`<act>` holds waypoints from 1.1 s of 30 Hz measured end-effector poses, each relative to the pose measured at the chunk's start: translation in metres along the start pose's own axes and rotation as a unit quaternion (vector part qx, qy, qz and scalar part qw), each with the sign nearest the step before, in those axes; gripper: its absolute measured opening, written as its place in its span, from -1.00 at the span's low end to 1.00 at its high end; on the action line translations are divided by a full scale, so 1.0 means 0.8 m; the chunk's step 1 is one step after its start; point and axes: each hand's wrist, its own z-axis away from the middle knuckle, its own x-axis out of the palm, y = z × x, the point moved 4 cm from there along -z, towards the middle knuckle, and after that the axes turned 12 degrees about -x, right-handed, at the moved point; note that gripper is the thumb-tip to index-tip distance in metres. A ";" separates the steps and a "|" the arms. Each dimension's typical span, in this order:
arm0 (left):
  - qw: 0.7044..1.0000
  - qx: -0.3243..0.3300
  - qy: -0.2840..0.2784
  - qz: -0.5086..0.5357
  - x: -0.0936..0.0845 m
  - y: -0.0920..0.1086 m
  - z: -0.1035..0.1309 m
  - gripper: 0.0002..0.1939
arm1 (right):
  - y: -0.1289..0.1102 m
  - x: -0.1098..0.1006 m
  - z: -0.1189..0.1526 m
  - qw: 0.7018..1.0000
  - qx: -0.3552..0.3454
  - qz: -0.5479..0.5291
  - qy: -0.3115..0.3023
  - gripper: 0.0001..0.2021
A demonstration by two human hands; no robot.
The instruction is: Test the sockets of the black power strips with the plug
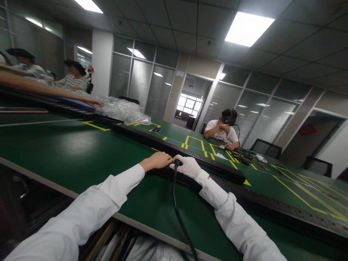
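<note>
My right hand [188, 166], in a white glove, is closed around a black plug [177, 162] at the near edge of a long black power strip [261, 201] dotted with red. From the plug a thick black cable [176, 206] hangs down across the table edge. Close beside it on the left, my bare left hand [159, 160] grips the strip, its fingertips near the plug and partly hidden. I cannot tell how far the plug sits in a socket. Behind my hands lies a second long black strip [217, 168].
The green table [67, 145] carries yellow tape markings. Clear plastic wrap [122, 108] lies at the far left, under a co-worker's reaching arm [54, 88]. Across the table, a person [221, 134] sits by cables and tools [241, 156]. A small dark device [156, 129] lies mid-table.
</note>
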 end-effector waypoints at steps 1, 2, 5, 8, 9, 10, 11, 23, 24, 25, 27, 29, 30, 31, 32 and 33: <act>1.000 0.000 -0.001 0.000 0.000 0.000 0.000 -0.51 | 0.000 0.000 0.000 1.000 0.001 0.004 0.001 -0.69; 1.000 0.000 -0.001 0.001 0.001 0.000 -0.001 -0.51 | -0.001 -0.001 0.000 1.000 0.001 0.007 0.002 -0.69; 1.000 -0.003 -0.003 0.003 0.001 0.000 -0.001 -0.52 | -0.004 -0.004 0.001 1.000 -0.007 0.013 0.010 -0.70; 1.000 -0.004 -0.003 0.006 0.001 0.000 -0.002 -0.51 | -0.008 -0.009 0.001 1.000 -0.017 0.014 0.019 -0.70; 1.000 -0.004 -0.003 0.007 0.001 0.000 -0.001 -0.51 | -0.010 -0.011 0.001 0.999 -0.020 0.016 0.021 -0.70; 1.000 -0.005 -0.003 0.009 0.001 0.000 -0.001 -0.51 | -0.011 -0.012 0.001 0.999 -0.024 0.021 0.024 -0.69; 1.000 -0.006 -0.004 0.010 0.001 0.000 -0.001 -0.51 | -0.012 -0.014 0.001 0.999 -0.030 0.026 0.026 -0.69; 1.000 -0.011 -0.007 0.018 0.003 -0.002 -0.002 -0.54 | -0.006 -0.005 0.001 0.998 -0.005 0.057 0.004 -0.68; 1.000 -0.009 -0.006 0.018 0.003 -0.002 -0.001 -0.54 | -0.005 -0.003 0.001 0.998 0.004 0.059 -0.002 -0.68; 1.000 -0.008 -0.005 0.018 0.002 -0.002 -0.001 -0.55 | -0.004 -0.002 0.000 0.998 0.012 0.060 -0.004 -0.68; 1.000 -0.006 -0.005 0.018 0.002 -0.002 0.000 -0.55 | -0.002 0.001 -0.001 0.998 0.021 0.062 -0.005 -0.68; 1.000 -0.006 -0.008 0.018 0.002 -0.003 0.000 -0.56 | -0.002 0.002 -0.002 0.998 0.021 0.060 -0.001 -0.68; 1.000 -0.007 -0.009 0.017 0.001 -0.003 0.000 -0.55 | -0.002 0.002 -0.002 0.998 0.020 0.058 0.000 -0.67; 1.000 -0.008 -0.010 0.016 0.001 -0.003 0.000 -0.55 | -0.002 0.002 -0.002 0.998 0.020 0.056 0.003 -0.66; 1.000 -0.009 -0.010 0.015 0.001 -0.003 0.000 -0.55 | -0.002 0.001 -0.002 0.998 0.021 0.055 0.006 -0.65; 1.000 -0.010 -0.009 0.013 0.001 -0.003 -0.001 -0.55 | -0.003 0.000 -0.001 0.998 0.019 0.054 0.009 -0.64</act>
